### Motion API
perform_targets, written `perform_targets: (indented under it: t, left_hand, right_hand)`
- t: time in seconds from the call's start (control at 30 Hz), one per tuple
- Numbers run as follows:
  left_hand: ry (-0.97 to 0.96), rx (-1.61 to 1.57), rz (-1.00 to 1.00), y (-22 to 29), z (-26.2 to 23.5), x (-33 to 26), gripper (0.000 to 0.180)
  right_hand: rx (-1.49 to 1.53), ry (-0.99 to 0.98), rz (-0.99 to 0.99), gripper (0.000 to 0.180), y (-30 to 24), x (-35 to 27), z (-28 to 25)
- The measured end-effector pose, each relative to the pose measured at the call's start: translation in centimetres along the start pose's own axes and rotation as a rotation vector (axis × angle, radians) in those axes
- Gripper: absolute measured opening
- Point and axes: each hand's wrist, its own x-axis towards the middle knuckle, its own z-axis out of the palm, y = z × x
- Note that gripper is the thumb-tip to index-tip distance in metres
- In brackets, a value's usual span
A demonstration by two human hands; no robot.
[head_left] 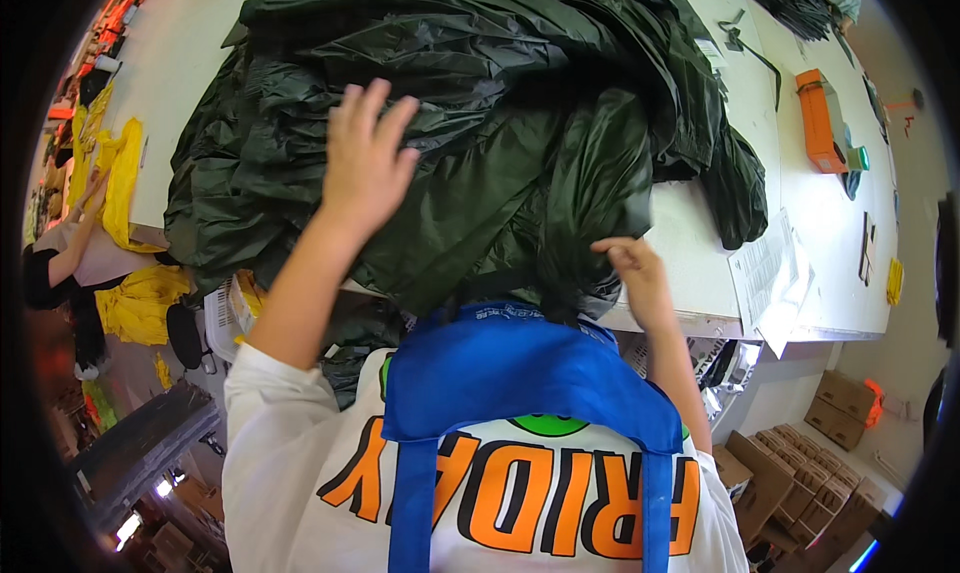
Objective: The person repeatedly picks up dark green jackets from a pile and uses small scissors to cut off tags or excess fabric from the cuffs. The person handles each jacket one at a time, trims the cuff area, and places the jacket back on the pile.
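A big heap of thin, shiny dark green fabric (440, 33) covers the middle of the white table and hangs over its near edge. My left hand (370, 158) lies over the left part of the heap, its fingers spread and nothing gripped. At the heap's near right, my right hand (638, 278) has curled fingers, with the thumb and index finger pinching at a bunched fold of the dark green fabric (600, 173). What exactly lies between those fingertips is partly hidden. I cannot make out what kind of article the fabric is.
To the right on the white table (690, 218) lie paper sheets (770, 283), an orange box (820, 123) and a black strap (765, 63). A co-worker's hands (92, 201) handle yellow fabric (122, 178) at left. Cardboard boxes (810, 483) stand below on the right.
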Motion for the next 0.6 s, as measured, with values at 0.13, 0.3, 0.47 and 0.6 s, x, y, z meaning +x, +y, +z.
perform_targets:
  t: [0.13,0.3,0.47,0.6]
  left_hand:
    - [-0.463,-1.141,-0.255,8.2,1.7,-3.7,0.081]
    - [-0.631,-1.56,-0.127,12.2,0.7,-3.5,0.073]
    - [-0.994,-1.996,-0.552,10.3,-1.7,-4.6,0.055]
    - [-1.001,-1.917,-0.565,9.3,-4.6,-5.2,0.054]
  right_hand:
    - [0.89,0.049,-0.068,0.034,-5.1,0.2,-2.1]
    - [1.163,-0.009,-0.22,0.049,-7.2,-0.2,-0.9]
    - [1.175,0.119,-0.276,0.047,-10.7,-2.0,1.8]
    - [0.361,0.294,-0.472,0.032,-11.0,-4.4,1.9]
